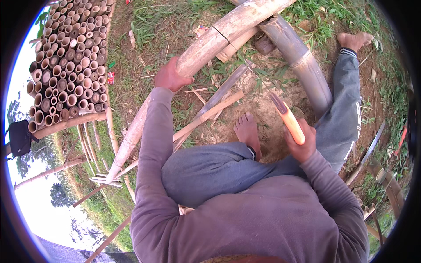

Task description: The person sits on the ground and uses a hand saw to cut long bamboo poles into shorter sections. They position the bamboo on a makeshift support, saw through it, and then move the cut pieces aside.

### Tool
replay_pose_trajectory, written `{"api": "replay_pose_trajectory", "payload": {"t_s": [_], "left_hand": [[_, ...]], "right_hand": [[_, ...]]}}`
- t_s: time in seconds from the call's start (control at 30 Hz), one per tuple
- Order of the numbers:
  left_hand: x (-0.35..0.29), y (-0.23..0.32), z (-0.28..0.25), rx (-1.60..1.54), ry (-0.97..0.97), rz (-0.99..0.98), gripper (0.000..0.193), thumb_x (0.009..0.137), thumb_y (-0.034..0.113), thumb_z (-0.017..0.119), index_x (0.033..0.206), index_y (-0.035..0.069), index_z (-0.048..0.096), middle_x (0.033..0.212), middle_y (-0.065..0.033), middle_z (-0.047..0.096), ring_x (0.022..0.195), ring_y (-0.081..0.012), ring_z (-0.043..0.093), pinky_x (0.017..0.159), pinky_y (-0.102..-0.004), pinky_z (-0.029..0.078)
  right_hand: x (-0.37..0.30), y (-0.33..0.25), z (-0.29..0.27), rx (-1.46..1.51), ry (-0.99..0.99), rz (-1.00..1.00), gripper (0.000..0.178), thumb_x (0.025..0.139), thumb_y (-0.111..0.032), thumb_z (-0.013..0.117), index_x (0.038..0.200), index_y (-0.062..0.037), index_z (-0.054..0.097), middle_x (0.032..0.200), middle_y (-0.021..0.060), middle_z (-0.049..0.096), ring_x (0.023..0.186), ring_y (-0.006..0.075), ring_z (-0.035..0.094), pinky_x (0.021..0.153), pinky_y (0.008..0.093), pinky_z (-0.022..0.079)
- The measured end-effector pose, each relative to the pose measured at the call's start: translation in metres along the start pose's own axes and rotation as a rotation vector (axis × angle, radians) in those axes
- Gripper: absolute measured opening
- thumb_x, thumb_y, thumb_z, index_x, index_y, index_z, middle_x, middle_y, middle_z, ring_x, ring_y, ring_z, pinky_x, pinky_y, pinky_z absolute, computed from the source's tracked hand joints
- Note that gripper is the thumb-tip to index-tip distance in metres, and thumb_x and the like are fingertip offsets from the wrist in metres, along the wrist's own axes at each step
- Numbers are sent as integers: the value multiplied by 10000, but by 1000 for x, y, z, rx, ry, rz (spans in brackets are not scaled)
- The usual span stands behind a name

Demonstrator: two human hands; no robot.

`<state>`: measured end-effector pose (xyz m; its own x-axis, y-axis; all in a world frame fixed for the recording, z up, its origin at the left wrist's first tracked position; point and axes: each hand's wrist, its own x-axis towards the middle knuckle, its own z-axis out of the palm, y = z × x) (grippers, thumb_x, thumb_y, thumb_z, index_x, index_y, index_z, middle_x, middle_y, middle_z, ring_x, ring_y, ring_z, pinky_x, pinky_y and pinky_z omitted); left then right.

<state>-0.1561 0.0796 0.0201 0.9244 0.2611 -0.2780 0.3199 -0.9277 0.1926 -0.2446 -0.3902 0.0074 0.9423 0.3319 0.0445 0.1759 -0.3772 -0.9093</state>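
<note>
Left hand (170,75): fingers closed around the top side of the pale bamboo pole (206,46), thumb side toward the body; far wrap hidden under the pole, looked like a steadying hold against roll. Right hand (302,142): fingers wrapped round the orange handle (294,127) of a tool, dark blade (277,103) pointing up-left, seen nearly edge-on so type unclear; blade was well apart from the pole and angled away from the legs, probably to keep the edge clear of skin. Pole ran from top centre, under the left forearm, down to lower left, with a dark line across it beyond the left hand, kerf or node, can't say. Its upper part crossed over a grey bamboo length (302,63), which seemed to prop it off the ground. Split bamboo strips (210,113) lay loose between the pole and one bare foot (247,131); other foot (353,40) was planted far right, legs spread, presumably for a stable base. Long blade (372,144) lay on the ground at right, outside the leg, maybe within reach. Upper left: cut bamboo tubes (70,65) packed tight, ends facing the camera, likely so they'd hold each other; black bag (20,138) beside them
</note>
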Motion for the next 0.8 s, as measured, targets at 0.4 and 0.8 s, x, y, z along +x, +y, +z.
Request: {"api": "replay_pose_trajectory", "payload": {"t_s": [0.4, 0.8], "left_hand": [[-18, -11, 17, 20, 65, 25, 990, 591, 419, 923, 1472, 159, 554, 1237, -180, 735, 1146, -407, 708, 993, -499, 570], [-176, 53, 36, -47, -83, 187, 816, 534, 330, 932, 1254, 119, 611, 1075, -134, 709, 1005, -413, 708, 821, -558, 544]], "right_hand": [[23, 81, 16, -357, -63, -321, 301, 860, -202, 827, 1061, -55, 657, 1089, 144, 752, 959, 367, 748, 841, 484, 604], [95, 6, 47, 463, -408, 454, 788, 1011, -501, 720, 1637, -187, 358, 1567, 168, 472, 1343, 343, 569, 973, 541, 568]]}}
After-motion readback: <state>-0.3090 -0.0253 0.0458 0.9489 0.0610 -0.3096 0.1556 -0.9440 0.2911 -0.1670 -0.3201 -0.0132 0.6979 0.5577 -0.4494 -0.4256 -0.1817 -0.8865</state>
